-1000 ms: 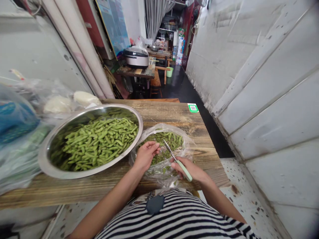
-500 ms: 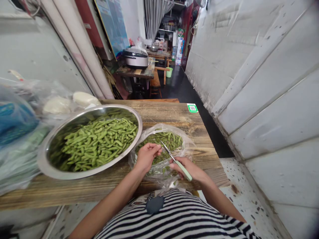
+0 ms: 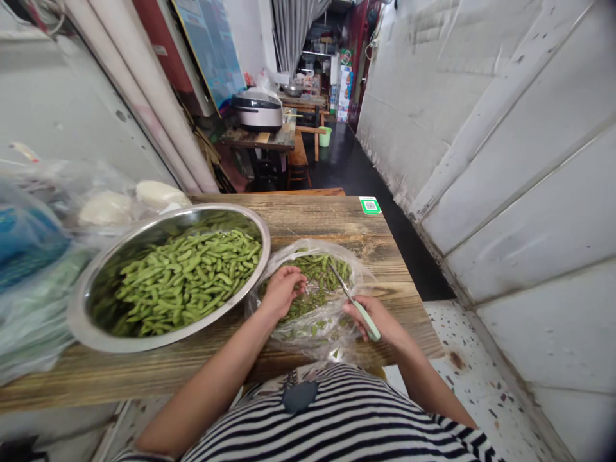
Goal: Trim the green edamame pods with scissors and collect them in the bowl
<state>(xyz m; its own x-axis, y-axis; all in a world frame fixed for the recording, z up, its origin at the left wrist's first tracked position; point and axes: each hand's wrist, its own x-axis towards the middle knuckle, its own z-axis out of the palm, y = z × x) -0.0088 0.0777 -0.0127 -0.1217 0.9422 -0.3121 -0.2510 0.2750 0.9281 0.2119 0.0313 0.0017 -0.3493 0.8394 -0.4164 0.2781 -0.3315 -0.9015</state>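
My left hand (image 3: 283, 292) is curled over the green soybean pods (image 3: 320, 273) lying in a clear plastic bag (image 3: 312, 337). Whatever its fingertips pinch is hidden. My right hand (image 3: 373, 319) grips scissors (image 3: 359, 308) with a pale green handle, their steel blades pointing up and left over the bag. To the left, a large steel bowl (image 3: 144, 341) holds a heap of similar pods (image 3: 185, 282). The bag's edge lies close to the bowl's rim.
Both sit on a worn wooden table (image 3: 317, 221), with a QR sticker (image 3: 369, 205) at its far edge. White bundles in plastic (image 3: 108, 208) and blue-tinged bags (image 3: 24, 244) crowd the left. A white panelled wall (image 3: 505, 128) runs along the right, above a terrazzo floor (image 3: 462, 359).
My right hand and the scissors have shifted to the right over the bag. The view has also swung slightly, moving the table and bowl left in the frame.
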